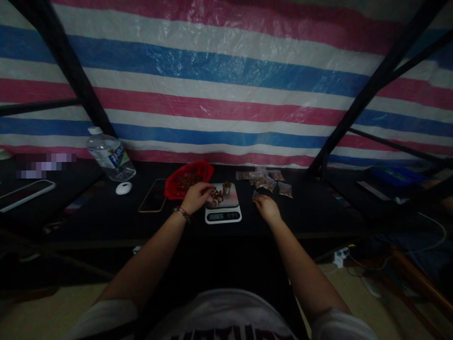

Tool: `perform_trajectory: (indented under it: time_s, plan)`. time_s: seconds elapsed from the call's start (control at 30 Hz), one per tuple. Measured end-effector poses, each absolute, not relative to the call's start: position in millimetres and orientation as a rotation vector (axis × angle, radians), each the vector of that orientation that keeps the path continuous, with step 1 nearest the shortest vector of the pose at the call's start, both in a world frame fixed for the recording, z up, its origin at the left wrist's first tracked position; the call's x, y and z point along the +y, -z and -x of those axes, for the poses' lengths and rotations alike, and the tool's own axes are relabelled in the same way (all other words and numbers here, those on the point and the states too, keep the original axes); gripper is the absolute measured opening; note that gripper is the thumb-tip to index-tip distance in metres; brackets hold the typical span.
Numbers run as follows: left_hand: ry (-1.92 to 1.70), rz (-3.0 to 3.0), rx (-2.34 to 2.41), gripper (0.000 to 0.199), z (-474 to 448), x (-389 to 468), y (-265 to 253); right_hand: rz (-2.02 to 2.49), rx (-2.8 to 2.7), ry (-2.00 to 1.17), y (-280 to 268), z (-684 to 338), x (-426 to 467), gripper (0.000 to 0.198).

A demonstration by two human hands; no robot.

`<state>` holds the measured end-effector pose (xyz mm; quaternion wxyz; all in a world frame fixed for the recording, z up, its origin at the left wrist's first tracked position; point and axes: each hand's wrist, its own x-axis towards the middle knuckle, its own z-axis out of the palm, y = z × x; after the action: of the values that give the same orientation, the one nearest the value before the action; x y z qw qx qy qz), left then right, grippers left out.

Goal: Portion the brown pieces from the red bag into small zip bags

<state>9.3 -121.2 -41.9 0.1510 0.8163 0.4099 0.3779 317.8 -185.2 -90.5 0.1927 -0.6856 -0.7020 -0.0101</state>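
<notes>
A white digital kitchen scale (223, 216) stands at the middle of the black table, with small brown pieces (217, 196) loose on its plate. A little metal cup (227, 189) holding more brown pieces sits on the plate too. My left hand (196, 196) reaches over the plate's left edge, fingertips pinched together by the pieces; what they hold is too small to make out. Behind that hand is a red plastic basket (172, 188) with brown pieces inside. Right of the scale, my right hand (269, 209) pinches what looks like a small clear plastic bag (255, 193), low over the table.
Several filled zip bags (264, 181) lie at the back right of the scale. To the left are a phone (153, 196), a white computer mouse (123, 188) and a large plastic bottle (111, 155). Dark metal posts (348, 113) slant up on both sides before a striped sheet (219, 85).
</notes>
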Motion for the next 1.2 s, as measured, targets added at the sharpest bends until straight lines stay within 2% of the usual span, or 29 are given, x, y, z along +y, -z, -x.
perform_trajectory:
  time_s: [0.1, 0.23, 0.37, 0.5, 0.63, 0.77, 0.97, 1.1, 1.2]
  plan:
    - [-1.010, -2.381, 1.302, 0.029, 0, -108, 42, 1.908, -1.970, 0.006, 91, -318, -185, 0.023]
    - [-0.648, -2.400, 1.512, 0.040, 16, -80, 49, 1.916, -1.948, -0.036, 92, -318, -186, 0.031]
    - [-0.505, -2.426, 1.512, 0.039, 28, -62, 63, 1.926, -1.934, -0.061, 91, -318, -184, 0.042]
    - [-0.649, -2.483, 1.474, 0.038, 27, -55, 70, 1.920, -1.959, -0.044, 89, -319, -181, 0.032]
    - [-0.960, -2.433, 1.495, 0.036, 18, -56, 62, 1.912, -1.859, -0.047, 79, -324, -172, 0.026]
    - [-1.168, -2.462, 1.287, 0.032, 1, -70, 39, 1.634, -1.745, 0.015, 50, -317, -155, 0.025]
    - [-1.251, -2.522, 0.861, 0.055, -29, -87, 5, 1.137, -2.082, 0.017, -11, -262, -119, 0.018]
    - [-1.286, -2.304, 0.922, 0.027, -42, -71, 7, 1.040, -2.107, 0.068, -21, -233, -93, 0.016]
    - [-1.479, -1.796, 1.062, 0.026, -48, -51, 23, 1.123, -1.804, 0.207, -11, -222, -78, 0.022]
